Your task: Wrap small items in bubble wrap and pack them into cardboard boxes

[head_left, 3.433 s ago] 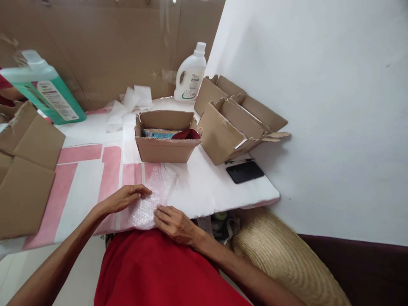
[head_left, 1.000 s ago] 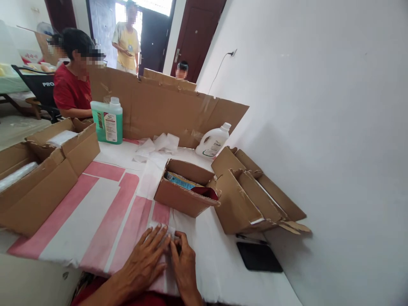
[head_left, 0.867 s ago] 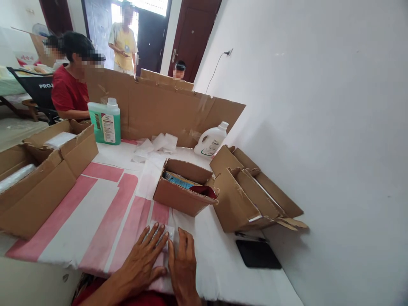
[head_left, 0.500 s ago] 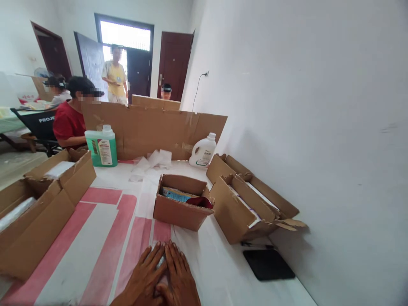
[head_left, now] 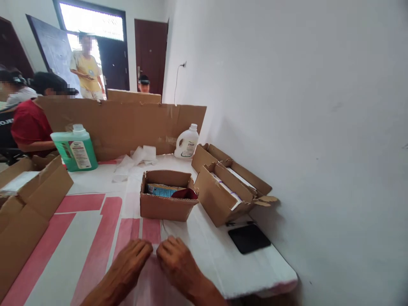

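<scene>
Head view: a white wall (head_left: 287, 106) rises on the right, beside a table (head_left: 60, 259) covered in pink-and-white cloth. A cardboard panel (head_left: 127, 123) stands across the far edge. At far left, a black chair back (head_left: 4, 131) shows the letters "OJE", cut off by the frame. Open cartons stand at both sides, the left one (head_left: 41, 197) and the right one (head_left: 215, 202); between them is a smaller box (head_left: 165, 209). A bottle of green liquid (head_left: 65, 153) and a white jug (head_left: 188, 138) bear labels, their print too small to read.

Near the table's front edge, the left hand (head_left: 135, 257) and right hand (head_left: 175, 257) are close together, just apart, fingers curled in narrowly. A black phone (head_left: 248, 239) lies to their right. A blue printed packet (head_left: 164, 191) sits inside the small box, its lettering illegible. Smallest is a pale sliver of see-through material (head_left: 155, 247) between the hands; whether the fingertips pinch it, I cannot tell.
</scene>
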Available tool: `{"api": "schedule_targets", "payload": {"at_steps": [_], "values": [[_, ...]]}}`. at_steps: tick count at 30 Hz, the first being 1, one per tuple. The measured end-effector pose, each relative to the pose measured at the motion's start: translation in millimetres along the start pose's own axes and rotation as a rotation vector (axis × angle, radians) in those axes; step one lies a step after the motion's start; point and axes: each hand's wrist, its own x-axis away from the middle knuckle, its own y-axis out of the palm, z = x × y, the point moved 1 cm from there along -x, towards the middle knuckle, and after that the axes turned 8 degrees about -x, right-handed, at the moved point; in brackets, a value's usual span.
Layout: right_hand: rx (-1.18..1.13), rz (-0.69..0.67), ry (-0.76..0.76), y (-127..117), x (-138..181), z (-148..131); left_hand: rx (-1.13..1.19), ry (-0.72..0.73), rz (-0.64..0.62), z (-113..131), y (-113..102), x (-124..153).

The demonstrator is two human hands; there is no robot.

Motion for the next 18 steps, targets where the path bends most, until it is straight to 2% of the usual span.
{"api": "schedule_targets", "payload": {"at_steps": [2, 5, 8, 9, 10, 13, 15, 18], "values": [[-0.018, 0.041, -0.028, -45, -27, -1, -0.061, 0.05, 0.045, -2, -37, -31], [0.117, 0.122, -0.116, -108, -73, 11, -0.207, 0.13, 0.147, -16, -86, -88], [0.274, 0.195, -0.151, -137, -114, 39, -0.332, 0.123, 0.211, -39, -104, -144], [0.314, 0.186, -0.143, -138, -126, 51, -0.353, 0.089, 0.181, -47, -103, -161], [0.343, 0.155, -0.128, -136, -136, 63, -0.358, 0.045, 0.101, -56, -98, -176], [0.356, -0.06, -0.089, -117, -158, 97, -0.316, -0.065, -0.258, -78, -74, -208], [0.318, -0.243, -0.067, -104, -166, 112, -0.284, -0.088, -0.428, -87, -56, -218], [0.193, -0.482, 0.012, -91, -171, 122, -0.25, -0.103, -0.575, -95, -34, -223]]}}
